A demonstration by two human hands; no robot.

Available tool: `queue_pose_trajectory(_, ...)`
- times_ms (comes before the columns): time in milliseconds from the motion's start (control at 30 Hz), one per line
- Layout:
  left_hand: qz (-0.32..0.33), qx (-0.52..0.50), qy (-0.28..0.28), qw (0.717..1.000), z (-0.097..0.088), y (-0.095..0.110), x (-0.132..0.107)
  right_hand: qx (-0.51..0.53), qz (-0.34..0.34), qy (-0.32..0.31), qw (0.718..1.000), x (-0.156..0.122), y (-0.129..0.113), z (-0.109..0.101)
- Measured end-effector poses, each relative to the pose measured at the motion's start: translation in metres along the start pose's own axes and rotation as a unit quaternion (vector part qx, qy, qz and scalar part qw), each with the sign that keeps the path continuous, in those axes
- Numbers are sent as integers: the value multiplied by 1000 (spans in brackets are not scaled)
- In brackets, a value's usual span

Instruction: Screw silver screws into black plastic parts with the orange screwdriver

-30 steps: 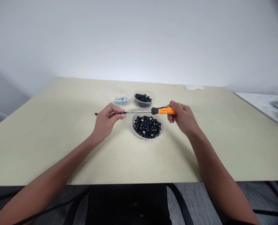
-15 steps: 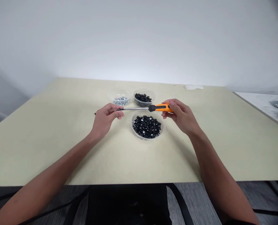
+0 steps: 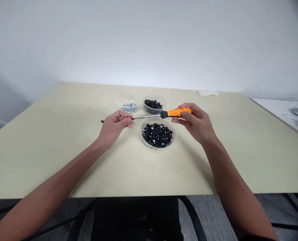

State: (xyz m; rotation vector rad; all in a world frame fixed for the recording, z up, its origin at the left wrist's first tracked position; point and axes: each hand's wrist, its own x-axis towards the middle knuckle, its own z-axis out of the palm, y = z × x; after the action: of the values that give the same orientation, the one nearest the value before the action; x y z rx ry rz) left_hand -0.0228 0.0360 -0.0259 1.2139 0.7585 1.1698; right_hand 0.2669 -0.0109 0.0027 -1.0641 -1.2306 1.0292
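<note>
My right hand is closed around the orange handle of a screwdriver, held level above the table. The steel shaft points left to my left hand. That hand's fingers pinch a small part at the screwdriver's tip; the part is too small to name. Below the shaft sits a clear round tub full of small black parts.
Two smaller clear tubs stand behind: one with silver screws, one with black parts. A thin black item lies left of my left hand. The beige table ends near me; a second white surface is at the right.
The screwdriver has risen slightly and its handle end has tipped up to the right. My right fingers have shifted along the handle. My left hand stays at the tip.
</note>
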Motion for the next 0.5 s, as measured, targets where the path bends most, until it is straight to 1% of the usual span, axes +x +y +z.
queue_pose_trajectory(267, 7, -50, -2, 999, 2, 1, 0, 13, -23, -15, 1000, 0, 3, 0)
queue_pose_trajectory(500, 0, -38, -6, 999, 3, 2, -1, 1, -25, -22, 999, 0, 4, 0)
